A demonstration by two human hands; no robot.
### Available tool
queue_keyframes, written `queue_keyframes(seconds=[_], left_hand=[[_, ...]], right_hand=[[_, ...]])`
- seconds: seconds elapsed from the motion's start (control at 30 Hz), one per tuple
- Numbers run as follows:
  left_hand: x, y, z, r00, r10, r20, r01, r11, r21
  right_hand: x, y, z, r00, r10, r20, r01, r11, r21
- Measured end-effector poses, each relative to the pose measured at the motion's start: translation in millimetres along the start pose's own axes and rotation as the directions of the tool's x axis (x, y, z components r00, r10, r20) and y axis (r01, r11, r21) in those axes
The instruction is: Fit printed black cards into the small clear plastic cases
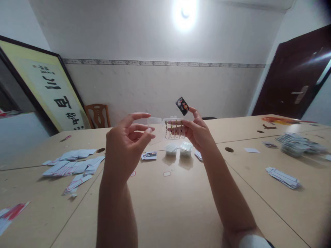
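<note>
Head view: both bare forearms reach up from the bottom edge, over a pale wooden table (pixel 165 210).
Left hand (pixel 128 141): raised, fingers curled in, thumb and fingertips closed on the edge of the flipped-open lid of a clear case (pixel 169 130).
Right hand (pixel 198 132): also raised, lower fingers sit behind the body of the case and prop it up; thumb and index finger are pinched on a little black card (pixel 182 105), which sticks up just above the case.
Case contents: a few thin gold-ish bits in a row, too small to say what they are.
Under the hands: two small clear boxes (pixel 178 148) side by side on the table, a single card (pixel 150 155) lying just to their left.
Left side of table: messy spread of white cards (pixel 74 165).
Right side of table: a neat fanned stack (pixel 283 177), more heaped stacks (pixel 297 144) further back.
Far left: wooden chair (pixel 97 115) against the wall, big framed calligraphy (pixel 51 89) leaning next to it.
Far right: dark door (pixel 292 79).
Up top: ceiling light (pixel 184 13), pretty blown out.
</note>
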State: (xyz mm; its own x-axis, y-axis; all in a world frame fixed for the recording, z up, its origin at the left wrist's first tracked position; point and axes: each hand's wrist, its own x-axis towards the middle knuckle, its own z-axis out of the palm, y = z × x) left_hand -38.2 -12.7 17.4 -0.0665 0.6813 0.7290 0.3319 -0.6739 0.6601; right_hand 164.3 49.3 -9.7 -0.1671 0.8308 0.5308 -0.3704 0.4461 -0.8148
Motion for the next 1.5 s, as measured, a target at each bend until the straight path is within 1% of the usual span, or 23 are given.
queue_keyframes(seconds=[0.17,0.37,0.63,0.83,0.9,1.17,1.33,1.5], left_hand=[[-3,5,3.2,1.000,0.009,0.009,-0.009,0.999,0.033],[-4,6,4.6,1.000,0.017,0.024,-0.018,0.999,0.052],[-7,13,5.7,1.000,0.025,0.018,-0.026,0.999,0.047],[-11,20,9.3,0.998,-0.062,-0.001,0.062,0.997,0.039],[-10,21,9.6,0.998,-0.069,-0.007,0.069,0.997,0.036],[-7,18,8.4,0.997,-0.071,-0.022,0.071,0.997,0.022],[-6,14,7.5,0.999,-0.037,-0.028,0.038,0.999,0.036],[-3,9,6.0,0.999,-0.049,-0.019,0.051,0.996,0.069]], right_hand=[[0,-1,1,1.000,0.020,-0.005,-0.020,1.000,-0.007],[0,0,3,1.000,-0.009,-0.004,0.009,1.000,0.013],[2,5,3,0.999,-0.039,-0.036,0.038,0.999,-0.024],[2,6,4,0.997,-0.060,-0.051,0.060,0.998,-0.019],[1,5,4,0.997,-0.062,-0.047,0.061,0.998,-0.010],[-2,1,5,0.999,-0.045,-0.020,0.044,0.998,-0.040],[-1,2,4,0.999,-0.037,-0.012,0.037,0.999,0.006],[-2,-2,1,0.999,0.005,0.053,-0.008,0.999,0.054]])
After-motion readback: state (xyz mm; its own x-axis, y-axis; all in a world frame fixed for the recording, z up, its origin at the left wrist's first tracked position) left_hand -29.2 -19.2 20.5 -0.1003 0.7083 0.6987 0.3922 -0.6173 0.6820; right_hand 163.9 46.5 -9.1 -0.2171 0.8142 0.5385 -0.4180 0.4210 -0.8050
